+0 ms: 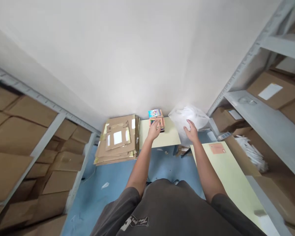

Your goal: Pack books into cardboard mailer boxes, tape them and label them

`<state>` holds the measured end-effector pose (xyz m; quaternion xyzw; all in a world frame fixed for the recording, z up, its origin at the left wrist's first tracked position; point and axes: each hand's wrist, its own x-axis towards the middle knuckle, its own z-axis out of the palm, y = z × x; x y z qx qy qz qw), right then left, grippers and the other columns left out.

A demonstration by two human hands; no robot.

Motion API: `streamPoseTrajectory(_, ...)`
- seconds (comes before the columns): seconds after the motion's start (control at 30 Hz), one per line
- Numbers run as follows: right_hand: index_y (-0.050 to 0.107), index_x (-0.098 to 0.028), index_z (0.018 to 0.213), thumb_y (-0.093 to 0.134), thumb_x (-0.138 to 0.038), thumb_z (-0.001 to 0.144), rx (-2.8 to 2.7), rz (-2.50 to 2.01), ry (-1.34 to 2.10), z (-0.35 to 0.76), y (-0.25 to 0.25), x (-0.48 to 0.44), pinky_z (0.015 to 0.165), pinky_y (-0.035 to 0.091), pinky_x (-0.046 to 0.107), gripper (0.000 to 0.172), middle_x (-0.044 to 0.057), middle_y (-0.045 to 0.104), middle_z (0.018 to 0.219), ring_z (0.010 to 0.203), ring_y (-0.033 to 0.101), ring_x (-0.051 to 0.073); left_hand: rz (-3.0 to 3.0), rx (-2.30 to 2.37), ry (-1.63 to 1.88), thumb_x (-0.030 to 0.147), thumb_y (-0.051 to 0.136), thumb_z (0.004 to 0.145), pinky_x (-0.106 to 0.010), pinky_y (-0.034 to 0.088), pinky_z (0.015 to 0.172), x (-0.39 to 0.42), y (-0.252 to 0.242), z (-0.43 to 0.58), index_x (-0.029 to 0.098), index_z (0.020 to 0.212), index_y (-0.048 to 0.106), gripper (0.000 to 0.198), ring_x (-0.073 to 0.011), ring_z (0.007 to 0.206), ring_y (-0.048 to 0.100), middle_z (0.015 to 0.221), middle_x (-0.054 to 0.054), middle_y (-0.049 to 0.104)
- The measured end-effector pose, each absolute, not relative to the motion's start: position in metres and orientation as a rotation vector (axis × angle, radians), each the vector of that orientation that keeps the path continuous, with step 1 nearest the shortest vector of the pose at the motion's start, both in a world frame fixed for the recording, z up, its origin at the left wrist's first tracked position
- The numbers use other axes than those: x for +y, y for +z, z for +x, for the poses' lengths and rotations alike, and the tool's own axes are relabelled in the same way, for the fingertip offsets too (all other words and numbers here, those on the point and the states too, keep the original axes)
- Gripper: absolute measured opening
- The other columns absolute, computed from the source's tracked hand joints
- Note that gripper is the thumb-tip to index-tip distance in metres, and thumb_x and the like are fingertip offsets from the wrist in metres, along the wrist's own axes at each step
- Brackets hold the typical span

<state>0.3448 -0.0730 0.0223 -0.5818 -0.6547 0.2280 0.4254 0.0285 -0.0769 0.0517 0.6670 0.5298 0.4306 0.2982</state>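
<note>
the two hands are apart, both stretched forward over a low pale yellow table [168, 136] that stands against a white wall [127, 55]. the left hand [153, 129] is on a small colourful stack of printed items [156, 118] lying at the table's far edge. its fingers come down over the near side of the stack, but whether they actually grip it i cannot tell. the right hand [191, 131] is open, fingers spread, right at the lower edge of a white plastic bag [188, 117], which sits bunched at the table's right end.

left of the table, a thick pile of flattened cardboard [118, 141] lies on the blue floor [95, 186], with white labels on its top sheet. to the right, a second pale yellow table [226, 173] runs toward the person, an orange label [217, 148] near its far corner. grey metal shelving [238, 98] lines the right side and another run of it [40, 137] lines the left — both loaded with cardboard boxes [17, 131]. a bundle of white plastic [252, 154] sits among the boxes on the right. the person's dark grey t-shirt [162, 209] fills the bottom of the view.
</note>
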Motion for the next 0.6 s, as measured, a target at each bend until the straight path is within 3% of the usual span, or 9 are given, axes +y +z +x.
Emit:
streamPoseTrajectory(0.3,0.056,-0.020,0.158,0.058,-0.046,0.096,-1.883,-1.332,0.683,0.083,0.019,-0.041,0.135,0.028,0.052,0.068,0.013,0.048,0.169,0.160,0.038,0.031,1.459,1.608,1.325,0.036,0.070,0.096,-0.049,0.030,0.131,-0.116,0.017,-0.222,0.020,0.147,0.066,0.054,-0.0332,0.151,0.047,0.157,-0.016,0.059)
streamPoseTrajectory(0.6,0.055,-0.022,0.160,0.064,-0.042,0.094,-2.058,-1.366,0.818,-0.111,-0.028,-0.023,0.135,0.026,0.053,0.070,0.010,0.039,0.174,0.161,0.035,0.034,1.216,1.742,1.145,0.032,0.077,0.089,-0.046,0.030,0.130,-0.126,-0.063,-0.396,0.019,0.143,0.068,0.056,-0.0335,0.151,0.049,0.156,-0.018,0.060)
